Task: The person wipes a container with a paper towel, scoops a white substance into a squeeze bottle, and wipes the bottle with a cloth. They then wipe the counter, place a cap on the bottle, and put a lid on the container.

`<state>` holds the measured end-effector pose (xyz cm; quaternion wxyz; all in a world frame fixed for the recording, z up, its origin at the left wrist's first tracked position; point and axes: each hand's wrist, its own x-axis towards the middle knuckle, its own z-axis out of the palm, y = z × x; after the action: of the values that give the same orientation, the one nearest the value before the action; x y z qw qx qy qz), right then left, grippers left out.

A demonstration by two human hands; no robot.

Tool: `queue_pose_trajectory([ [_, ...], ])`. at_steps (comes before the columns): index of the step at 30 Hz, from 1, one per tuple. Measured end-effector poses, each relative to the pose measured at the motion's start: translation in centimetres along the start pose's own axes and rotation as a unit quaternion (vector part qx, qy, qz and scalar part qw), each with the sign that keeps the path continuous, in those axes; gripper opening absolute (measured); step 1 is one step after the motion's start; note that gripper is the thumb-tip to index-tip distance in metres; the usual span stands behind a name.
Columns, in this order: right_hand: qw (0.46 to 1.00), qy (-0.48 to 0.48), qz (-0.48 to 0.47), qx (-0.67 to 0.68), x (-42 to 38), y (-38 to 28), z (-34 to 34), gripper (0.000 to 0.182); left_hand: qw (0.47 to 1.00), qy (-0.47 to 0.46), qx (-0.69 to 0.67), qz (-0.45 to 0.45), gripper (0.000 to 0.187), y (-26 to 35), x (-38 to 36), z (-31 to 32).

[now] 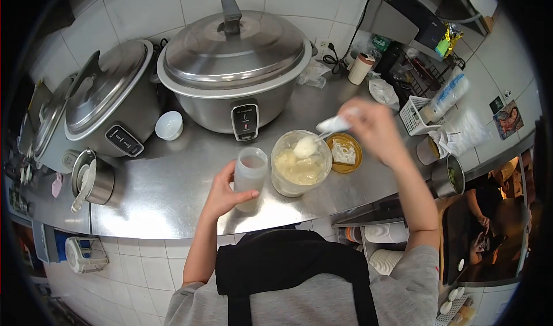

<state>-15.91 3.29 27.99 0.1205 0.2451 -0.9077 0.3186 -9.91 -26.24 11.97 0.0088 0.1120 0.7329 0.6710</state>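
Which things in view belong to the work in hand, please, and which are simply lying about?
Apparently in use:
translucent bottle, held in the left hand
spoon with a pale scoop, held in the right hand
tub of pale, creamy food, beneath the spoon

Apparently just lying about:
largest cooker
white bowl
steel pot at the left

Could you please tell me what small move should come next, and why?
Perhaps carry the loaded spoon toward the translucent container: the right hand holds the spoon over the tub, while the left hand holds the container close beside it.
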Motion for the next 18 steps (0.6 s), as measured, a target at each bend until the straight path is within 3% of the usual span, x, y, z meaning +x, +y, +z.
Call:
queue_pose_trajectory([
  [3, 0.966, -0.023, -0.208, -0.154, -1.6, 2.5, 5.7, 0.008, 0.997, -0.062, -0.04, -0.021, 0.069, -0.6, -0.2, 0.9],
  [5, 0.961, -0.065, -0.206, -0.175, -2.2, 3.2, 7.3, 0.009, 0.987, -0.131, -0.076, -0.05, 0.072, -1.1, -0.1, 1.3],
  [7, 0.953, -0.107, -0.204, -0.195, -2.6, 3.2, 7.9, 0.009, 0.982, -0.143, -0.097, -0.072, 0.075, -1.2, -0.2, 1.5],
  [9, 0.97, -0.162, -0.092, -0.154, -3.0, 3.3, 8.2, 0.011, 0.976, -0.156, -0.12, -0.094, 0.077, -1.6, -0.3, 1.7],
  [12, 0.981, -0.156, -0.006, -0.115, -2.9, 3.8, 7.9, 0.012, 0.973, -0.154, -0.143, -0.093, 0.082, -2.5, -0.3, 1.7],
  [18, 0.989, -0.078, -0.035, -0.118, -2.9, 3.9, 7.4, 0.014, 0.97, -0.148, -0.168, -0.098, 0.085, -3.6, -0.8, 1.0],
])
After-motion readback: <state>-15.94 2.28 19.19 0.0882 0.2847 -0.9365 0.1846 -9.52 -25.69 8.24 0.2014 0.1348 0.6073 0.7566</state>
